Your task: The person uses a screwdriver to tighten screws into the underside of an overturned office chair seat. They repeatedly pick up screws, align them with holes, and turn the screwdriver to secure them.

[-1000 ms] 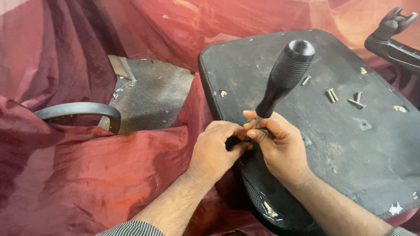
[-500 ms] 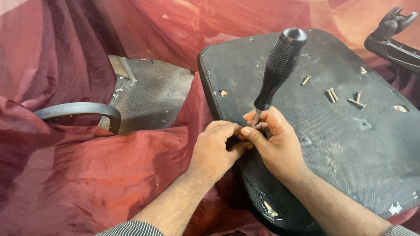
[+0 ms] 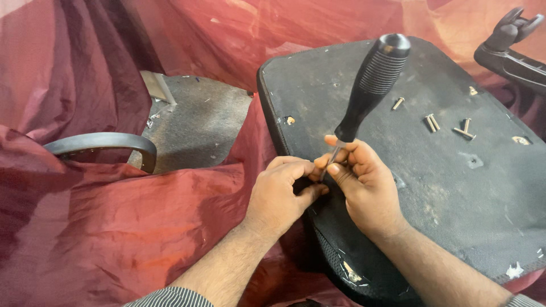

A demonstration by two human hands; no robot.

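Note:
A black-handled screwdriver (image 3: 372,79) stands nearly upright at the near-left edge of a dark upturned chair seat base (image 3: 455,193). My right hand (image 3: 358,182) pinches its thin metal shaft low down, close to the tip. My left hand (image 3: 281,193) is curled against the seat's edge right beside it, fingers pressed at the spot where the tip meets the base. What the left fingers hold is hidden. Several loose screws (image 3: 432,122) lie on the base further back.
Red cloth (image 3: 114,227) drapes all around. A curved grey armrest (image 3: 102,145) sticks out of it at the left, beside a grey floor patch (image 3: 199,125). A black chair part (image 3: 512,48) lies at the top right.
The screwdriver handle has tipped slightly, from leaning right to more upright. Both hands stay at the seat's edge.

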